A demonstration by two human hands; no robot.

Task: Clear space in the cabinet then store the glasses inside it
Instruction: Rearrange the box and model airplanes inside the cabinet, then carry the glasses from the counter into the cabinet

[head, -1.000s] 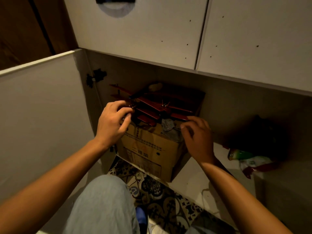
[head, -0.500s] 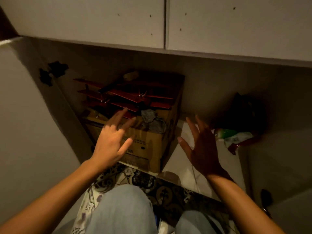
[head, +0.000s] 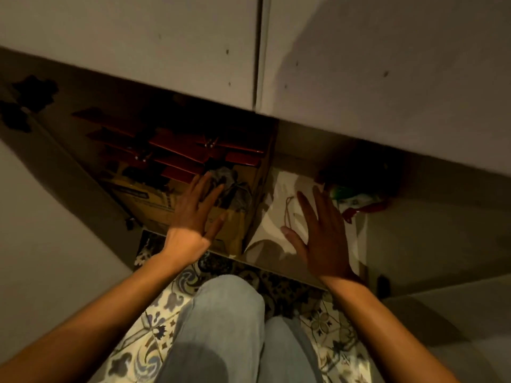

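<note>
Low in the cabinet (head: 318,145), the cardboard box (head: 166,205) sits left, just ahead of your left hand (head: 197,214); your right hand (head: 320,233) hovers over bare shelf beside it. Both grips are spread, holding nothing. No glasses show.

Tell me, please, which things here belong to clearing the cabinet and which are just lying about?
Job:
cabinet
box with red plane, in the cabinet's left side
left hand, open
right hand, open

Lying about:
green-and-red packet
patterned floor

Both hands forward, palms down, fingers straight and spread: left hand (head: 197,217); right hand (head: 322,236); forearms bare
</note>
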